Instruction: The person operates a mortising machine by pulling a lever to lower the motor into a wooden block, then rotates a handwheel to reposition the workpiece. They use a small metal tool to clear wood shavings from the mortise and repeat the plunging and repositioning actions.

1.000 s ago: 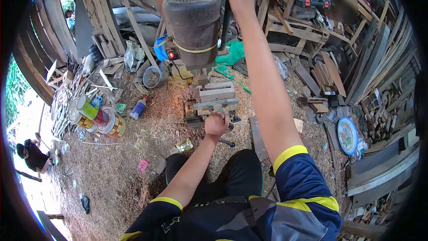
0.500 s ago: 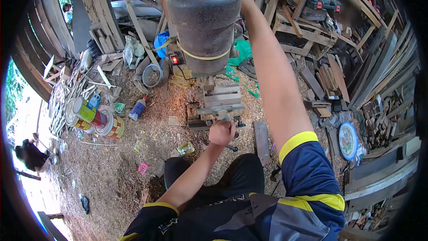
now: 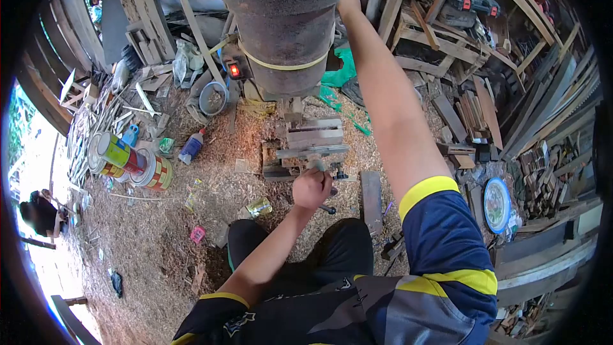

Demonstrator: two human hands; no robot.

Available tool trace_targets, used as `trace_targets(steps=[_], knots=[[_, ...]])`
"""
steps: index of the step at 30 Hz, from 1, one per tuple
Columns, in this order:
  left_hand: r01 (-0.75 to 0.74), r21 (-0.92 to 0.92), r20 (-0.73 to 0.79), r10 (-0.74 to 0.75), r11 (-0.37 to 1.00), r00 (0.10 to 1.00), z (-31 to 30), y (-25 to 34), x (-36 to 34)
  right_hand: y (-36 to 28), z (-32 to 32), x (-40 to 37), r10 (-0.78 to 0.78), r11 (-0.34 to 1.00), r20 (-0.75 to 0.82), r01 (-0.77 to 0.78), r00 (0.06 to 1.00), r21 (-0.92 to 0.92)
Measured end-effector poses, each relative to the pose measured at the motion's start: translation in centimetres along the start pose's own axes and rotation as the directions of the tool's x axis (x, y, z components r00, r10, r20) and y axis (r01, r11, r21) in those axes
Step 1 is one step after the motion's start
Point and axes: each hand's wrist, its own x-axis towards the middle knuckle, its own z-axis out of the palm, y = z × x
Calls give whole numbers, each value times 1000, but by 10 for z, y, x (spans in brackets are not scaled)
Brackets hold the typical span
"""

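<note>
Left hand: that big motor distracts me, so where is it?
Head view, centre: the left hand is closed at the near edge of the metal vise, below the motor.

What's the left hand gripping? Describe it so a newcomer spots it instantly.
Start at the dark motor housing, top centre. Directly below it a grey metal vise stands over sawdust; the left hand is fisted on its near edge. Its stacked grey metal bars stand out from the brown wood scraps around.
</note>
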Motion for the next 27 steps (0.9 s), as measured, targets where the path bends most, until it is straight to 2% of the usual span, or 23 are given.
trace_targets(steps=[1,3,5,7,8,9,10,11,12,13,15,17,18,20,21,23,25,27], knots=[[5,-2,1,-5,1000,1000,1,-1,-3,-2,-5,-7,93,995,57,-95,994,34],[42,-15,72,-41,999,997,1,-4,-3,19,2,-5,99,995,103,-101,990,16],[50,-31,104,-47,998,994,-4,1,-1,39,-9,-37,-157,962,-35,161,987,219],[41,-78,125,-31,996,992,-2,-3,-1,67,-26,-93,-127,898,-108,160,986,409],[42,-117,127,-27,992,992,0,-6,-2,69,-46,-139,-57,942,-127,95,990,322],[37,-121,127,-21,992,992,-1,-6,-2,93,-49,-182,-98,926,-176,155,979,345],[19,-138,119,-2,990,993,-2,-5,-3,120,-45,-224,8,910,-140,51,990,412],[0,-154,109,17,988,994,-4,-5,-3,116,-55,-278,58,874,-96,-4,994,485],[19,-141,131,0,990,991,-4,-5,-4,130,-55,-321,135,873,-39,-100,990,477],[13,-143,126,5,990,992,-3,-6,-4,146,-52,-363,138,921,-42,-112,990,374],[95,-97,170,-78,991,982,2,-12,-8,163,-41,-431,206,909,41,-207,978,363],[111,-99,185,-92,989,978,0,-13,-8,149,-44,-481,159,900,103,-187,982,394],[164,-125,200,-137,978,970,-2,-11,-8,149,-41,-495,147,901,98,-174,984,398],[226,-225,203,-181,948,962,-4,-9,-10,162,-27,-519,27,921,235,-116,972,372],[220,-224,197,-177,949,964,-3,-10,-11,165,-23,-526,20,921,231,-108,973,375],[212,-313,142,-175,926,974,1,-11,-11,173,-15,-534,77,935,344,-188,936,302],[199,-255,118,-174,946,978,10,-22,-10,183,-2,-539,69,933,320,-175,945,315],[143,-215,58,-134,966,989,13,-23,-11,187,12,-545,111,861,238,-213,965,462]])
